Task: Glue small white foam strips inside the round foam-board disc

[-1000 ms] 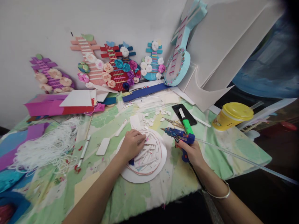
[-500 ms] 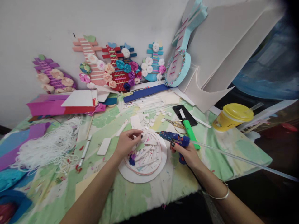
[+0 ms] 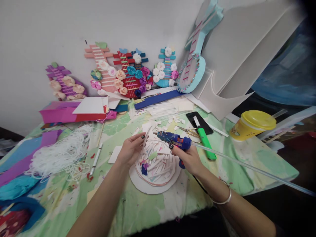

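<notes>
My left hand point(image 3: 129, 149) pinches a thin white foam strip point(image 3: 146, 135) between thumb and fingers, held up above the left edge of a round white disc point(image 3: 158, 182). The disc is covered with glued white strips and a few coloured scraps. My right hand point(image 3: 189, 158) grips a blue hot glue gun point(image 3: 174, 140) with a long clear glue stick point(image 3: 247, 168) trailing to the right. The gun's nozzle points left, close to the strip in my left hand.
Scissors point(image 3: 190, 131), a green-handled cutter point(image 3: 203, 136) and a black pad point(image 3: 199, 121) lie beyond the disc. A yellow-lidded tub point(image 3: 251, 125) stands right. White cord point(image 3: 61, 154) is heaped left. Decorated foam guitars point(image 3: 128, 77) and white boards point(image 3: 237, 49) lean on the wall.
My left hand lifted off the disc with a white strip pinched in it. My right hand brought the glue gun left, nozzle toward the strip. The view shifted slightly.
</notes>
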Available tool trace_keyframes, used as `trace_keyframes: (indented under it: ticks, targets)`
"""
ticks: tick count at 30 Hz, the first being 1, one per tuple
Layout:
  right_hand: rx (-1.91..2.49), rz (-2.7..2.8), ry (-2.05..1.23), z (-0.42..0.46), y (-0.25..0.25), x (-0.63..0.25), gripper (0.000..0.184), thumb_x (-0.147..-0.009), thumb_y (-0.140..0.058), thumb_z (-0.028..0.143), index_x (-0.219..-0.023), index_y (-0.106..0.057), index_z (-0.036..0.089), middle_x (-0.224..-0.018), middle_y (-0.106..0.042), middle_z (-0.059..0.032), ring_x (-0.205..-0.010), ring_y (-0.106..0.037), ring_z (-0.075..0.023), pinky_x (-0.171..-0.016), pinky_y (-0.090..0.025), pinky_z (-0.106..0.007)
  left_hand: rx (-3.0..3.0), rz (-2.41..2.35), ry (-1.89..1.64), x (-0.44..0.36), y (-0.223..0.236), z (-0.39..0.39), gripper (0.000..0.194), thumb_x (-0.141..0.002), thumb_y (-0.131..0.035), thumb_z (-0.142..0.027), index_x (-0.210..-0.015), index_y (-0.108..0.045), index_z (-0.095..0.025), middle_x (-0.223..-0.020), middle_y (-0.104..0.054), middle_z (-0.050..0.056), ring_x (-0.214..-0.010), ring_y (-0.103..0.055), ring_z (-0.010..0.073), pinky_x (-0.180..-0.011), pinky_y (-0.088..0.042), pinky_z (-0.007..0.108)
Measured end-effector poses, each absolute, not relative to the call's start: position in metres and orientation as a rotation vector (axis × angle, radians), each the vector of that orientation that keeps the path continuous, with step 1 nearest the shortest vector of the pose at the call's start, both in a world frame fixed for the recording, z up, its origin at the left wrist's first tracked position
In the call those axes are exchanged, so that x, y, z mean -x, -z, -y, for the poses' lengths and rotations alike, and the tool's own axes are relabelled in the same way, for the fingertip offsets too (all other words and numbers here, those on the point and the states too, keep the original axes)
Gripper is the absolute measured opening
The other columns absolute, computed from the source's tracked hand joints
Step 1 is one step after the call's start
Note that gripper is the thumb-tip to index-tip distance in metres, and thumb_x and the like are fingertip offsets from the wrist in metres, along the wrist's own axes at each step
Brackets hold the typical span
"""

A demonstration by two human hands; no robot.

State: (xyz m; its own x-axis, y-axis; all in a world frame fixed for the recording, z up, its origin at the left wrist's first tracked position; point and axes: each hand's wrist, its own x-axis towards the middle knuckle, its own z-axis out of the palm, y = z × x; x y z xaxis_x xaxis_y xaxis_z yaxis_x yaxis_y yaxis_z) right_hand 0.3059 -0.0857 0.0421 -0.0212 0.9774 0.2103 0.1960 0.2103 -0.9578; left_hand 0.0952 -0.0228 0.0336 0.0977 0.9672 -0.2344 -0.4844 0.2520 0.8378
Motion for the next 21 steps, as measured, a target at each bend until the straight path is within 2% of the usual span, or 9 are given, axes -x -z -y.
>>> trace_keyframes:
  ticks: [5,12,21]
  targets:
    - [1.138,1.485,-0.962,0.081,-0.046,-0.293,0.025,-0.082,-0.054,0.038,-0.084,-0.068,0.018,-0.074,-0.064,-0.0010,-0.073,-0.058,-0.0173,-0.070,-0.045,-0.028,-0.597,-0.853,-1.172,-0.096,-0.035,0.023,0.021,-0.064,-0.070,-0.006,-0.084,-0.069,-0.008,-0.073,-0.069,0.006,-0.063,-0.060,0.0108,-0.061,-0.048,0.021]
    - [1.178,1.568,-0.864,0.080,-0.050,-0.291,0.026,-0.083,-0.052,0.036,-0.069,-0.064,0.018,-0.063,-0.056,-0.0002,-0.067,-0.055,-0.0161,-0.064,-0.043,-0.026,-0.556,-0.778,-1.096,-0.099,-0.039,0.030,0.015,-0.068,-0.068,-0.008,-0.083,-0.067,-0.011,-0.066,-0.063,0.002,-0.058,-0.057,0.0093,-0.060,-0.049,0.023]
    - [1.178,1.650,-0.801,0.083,-0.054,-0.291,0.021,-0.081,-0.053,0.032,-0.070,-0.063,0.017,-0.058,-0.049,0.0013,-0.057,-0.045,-0.0129,-0.054,-0.037,-0.023,-0.586,-0.757,-1.079,-0.102,-0.037,0.032,0.016,-0.068,-0.067,-0.007,-0.083,-0.065,-0.012,-0.069,-0.062,0.000,-0.059,-0.054,0.0076,-0.061,-0.047,0.022]
